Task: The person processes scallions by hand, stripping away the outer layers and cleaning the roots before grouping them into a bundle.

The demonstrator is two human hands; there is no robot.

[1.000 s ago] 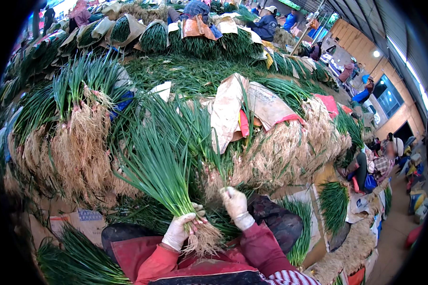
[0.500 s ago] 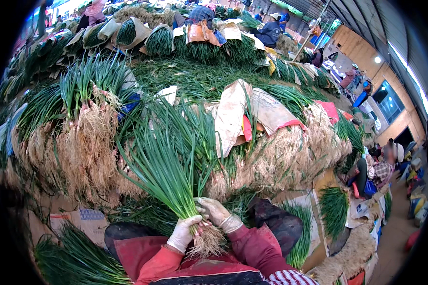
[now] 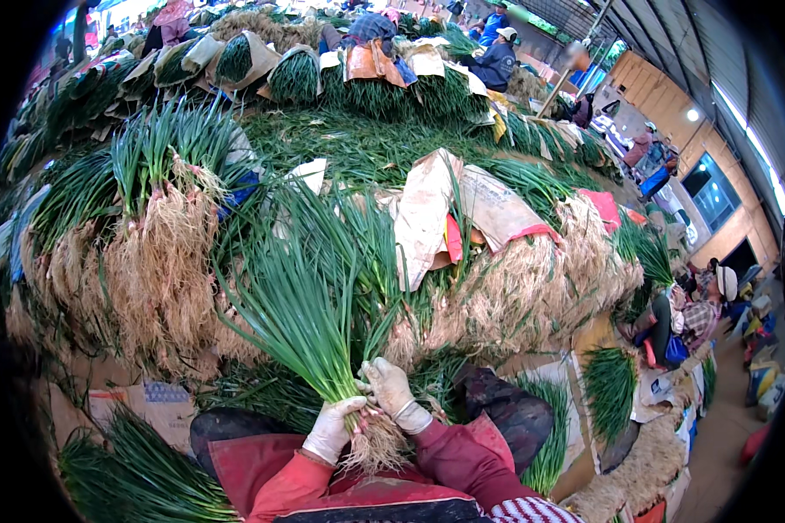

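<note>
A bunch of spring onions slants up and to the left in front of me, green leaves fanned out and pale roots hanging toward my lap. My left hand, in a whitish glove, is closed round the stems just above the roots. My right hand, gloved alike, has its curled fingers against the right side of the same stems; its fingertips are partly hidden, and they seem to pinch some of the onions. Behind the bunch lies a heap of spring onions with roots facing me, partly covered by an empty sack.
A tall pile of rooted onions stands at left. Loose leaves lie at lower left, and a leafy bundle rests on sacking at right. A seated person is farther right. Covered rows line the back.
My right hand has shifted slightly up and left along the stems, its fingers more bent. My left hand keeps its hold on the bunch, nearly still.
</note>
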